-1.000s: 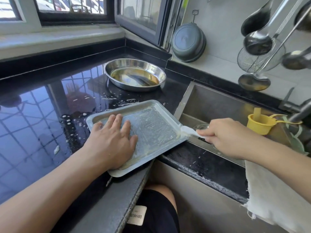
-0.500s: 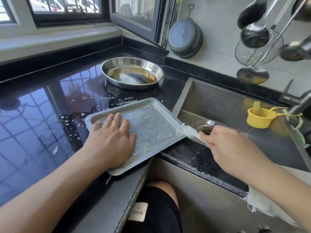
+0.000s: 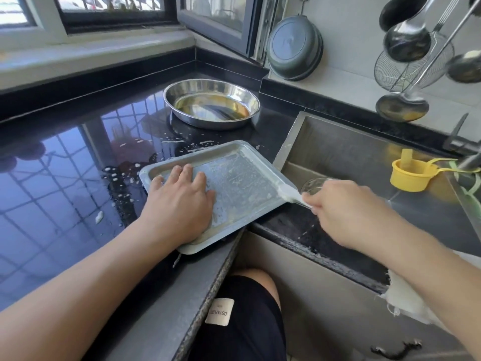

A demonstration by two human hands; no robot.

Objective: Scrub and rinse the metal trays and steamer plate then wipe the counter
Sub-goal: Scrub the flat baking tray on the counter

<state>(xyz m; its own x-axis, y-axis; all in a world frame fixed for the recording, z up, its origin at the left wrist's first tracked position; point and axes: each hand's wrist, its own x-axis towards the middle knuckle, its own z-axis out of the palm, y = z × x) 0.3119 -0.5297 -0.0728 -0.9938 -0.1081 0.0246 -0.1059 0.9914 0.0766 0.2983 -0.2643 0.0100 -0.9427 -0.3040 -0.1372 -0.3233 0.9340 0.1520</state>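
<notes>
At the near edge of the black stone counter (image 3: 65, 183), a person's left hand (image 3: 179, 201) presses flat, fingers straight, on a rectangular metal tray (image 3: 242, 183) coated in pale residue, its right corner jutting over the sink (image 3: 338, 152). The right hand (image 3: 346, 207) pinches a white scraper (image 3: 289, 192) whose tip meets the tray's right rim above the sink drain (image 3: 313, 185). The work appears to be at the scraping stage, with residue being pushed off the tray into the sink; scrubbing and rinsing look not yet begun. The next stroke likely calls for firm downward pressure from the left hand so the tray does not tip off the counter edge. White flecks (image 3: 122, 178) dot the counter to the tray's left. Farther back, by the counter's rear edge, a round steel pan (image 3: 212, 102) holds yellowish liquid. A yellow cup (image 3: 411, 175) sits at the sink's far side.
</notes>
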